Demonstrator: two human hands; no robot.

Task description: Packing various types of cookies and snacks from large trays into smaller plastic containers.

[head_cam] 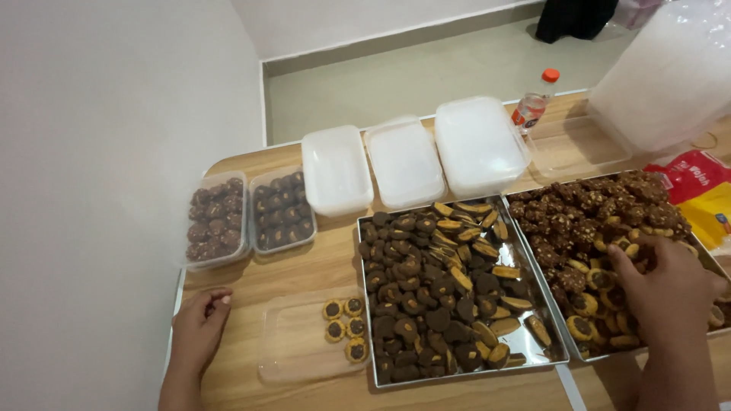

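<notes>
Between the hands (199,323) (670,285), a cookie tray (533,352) adjoins a clear container (293,346).

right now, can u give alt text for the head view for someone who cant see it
A person's right hand reaches into a metal tray of cookies while the left hand rests on the wooden table, beside a clear container holding four round cookies.

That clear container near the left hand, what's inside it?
The clear container holds four round cookies with dark centres, grouped at its right end; the remainder looks bare. The left hand rests beside it, covering nothing.
</notes>
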